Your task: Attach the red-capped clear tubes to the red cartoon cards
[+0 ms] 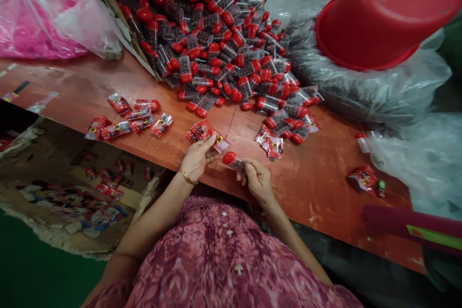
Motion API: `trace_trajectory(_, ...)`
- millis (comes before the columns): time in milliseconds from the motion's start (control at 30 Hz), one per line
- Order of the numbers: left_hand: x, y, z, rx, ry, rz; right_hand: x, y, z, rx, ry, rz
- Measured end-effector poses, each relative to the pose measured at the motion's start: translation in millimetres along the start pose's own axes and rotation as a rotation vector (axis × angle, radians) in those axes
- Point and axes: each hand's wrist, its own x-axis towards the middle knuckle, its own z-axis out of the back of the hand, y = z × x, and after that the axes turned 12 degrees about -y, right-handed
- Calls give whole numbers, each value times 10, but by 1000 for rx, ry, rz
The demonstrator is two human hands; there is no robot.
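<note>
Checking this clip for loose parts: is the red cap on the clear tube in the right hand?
On: the red cap sits over the end of the clear tube, which the right hand pinches.

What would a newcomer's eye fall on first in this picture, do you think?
The big heap of red-capped clear tubes spilling from a cardboard box onto the orange-red table comes first. To its right sits an upturned red plastic basin. Below, the right hand holds one tube.

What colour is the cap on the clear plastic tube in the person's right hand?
The rounded cap is bright red, clearest in the head view.
</note>
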Motion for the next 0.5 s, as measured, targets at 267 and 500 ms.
trace_trajectory(267,-65,8,-29,0,39,-59,66,156,-41,20,-4,-314)
trace_trajectory(500,-65,7,-23,25,-1,-221,61,181,-11,26,11,-330)
